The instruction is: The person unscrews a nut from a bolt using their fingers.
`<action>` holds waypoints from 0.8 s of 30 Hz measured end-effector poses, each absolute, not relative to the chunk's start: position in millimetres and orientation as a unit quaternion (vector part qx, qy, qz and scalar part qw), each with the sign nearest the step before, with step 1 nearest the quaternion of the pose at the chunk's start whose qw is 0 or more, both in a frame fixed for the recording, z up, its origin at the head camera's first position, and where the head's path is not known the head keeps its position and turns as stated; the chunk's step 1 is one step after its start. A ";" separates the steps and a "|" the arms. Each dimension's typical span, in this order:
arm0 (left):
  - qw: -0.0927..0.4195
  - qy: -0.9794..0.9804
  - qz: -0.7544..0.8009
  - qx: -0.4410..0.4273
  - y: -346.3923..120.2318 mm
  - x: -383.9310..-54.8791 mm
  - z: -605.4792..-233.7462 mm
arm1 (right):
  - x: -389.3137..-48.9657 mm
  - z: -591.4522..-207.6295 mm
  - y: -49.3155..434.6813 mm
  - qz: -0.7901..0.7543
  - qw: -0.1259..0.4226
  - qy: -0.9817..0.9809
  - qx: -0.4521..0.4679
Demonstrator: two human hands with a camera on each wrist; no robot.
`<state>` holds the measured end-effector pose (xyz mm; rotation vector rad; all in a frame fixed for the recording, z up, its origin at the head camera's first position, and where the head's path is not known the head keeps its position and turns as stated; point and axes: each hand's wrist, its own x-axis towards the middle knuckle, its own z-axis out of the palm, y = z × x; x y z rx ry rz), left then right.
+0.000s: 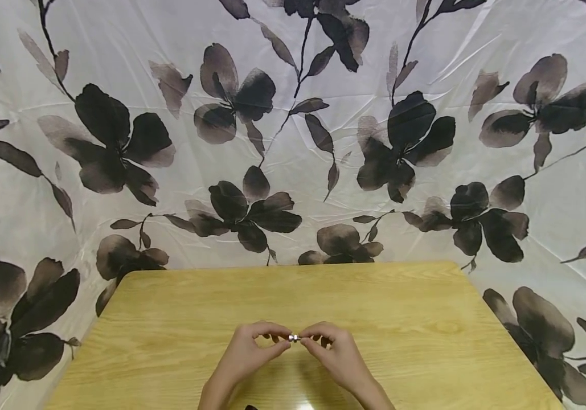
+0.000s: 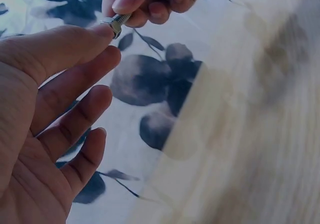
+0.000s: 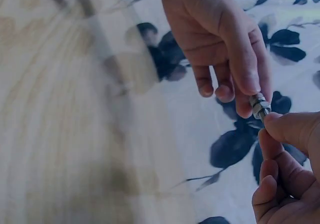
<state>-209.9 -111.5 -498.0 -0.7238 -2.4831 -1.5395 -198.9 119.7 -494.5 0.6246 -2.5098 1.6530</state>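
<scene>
Out over the table, a small silvery metal bolt (image 1: pixel 294 338) is held between both hands. The left hand (image 1: pixel 244 350) pinches its thicker end between thumb and index finger; the other left fingers (image 2: pixel 90 114) are spread loosely. From the other side, the right hand (image 1: pixel 339 353) pinches the thin end with thumb and fingertip, its other fingers curled beneath. A threaded shank (image 2: pixel 121 19) shows between the fingertips in the left wrist view. A hex nut (image 3: pixel 261 109) sits around the bolt near the left fingertips. The fingertips hide both ends of the bolt.
A light wood-grain table (image 1: pixel 169 307) lies under the hands. Behind and beside it hangs a white cloth (image 1: pixel 323 165) printed with dark flowers. A small dark object (image 1: pixel 250 407) pokes in at the bottom edge, too cut off to identify.
</scene>
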 end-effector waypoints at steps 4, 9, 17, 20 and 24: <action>0.086 -0.825 -0.506 -0.238 -107.0 -208.9 -485.8 | -201.6 -481.5 122.2 0.546 0.042 -0.810 0.207; 0.109 -0.823 -0.509 -0.228 -105.3 -207.9 -475.5 | -206.5 -465.8 121.5 0.559 0.046 -0.797 0.224; 0.149 -0.811 -0.515 -0.232 -111.0 -213.0 -460.1 | -214.1 -452.1 111.6 0.577 0.057 -0.784 0.219; 0.157 -0.809 -0.520 -0.226 -109.7 -211.4 -458.6 | -213.7 -450.3 111.3 0.583 0.058 -0.782 0.213; 0.150 -0.806 -0.530 -0.215 -107.8 -209.5 -460.1 | -212.2 -450.2 113.1 0.586 0.046 -0.781 0.211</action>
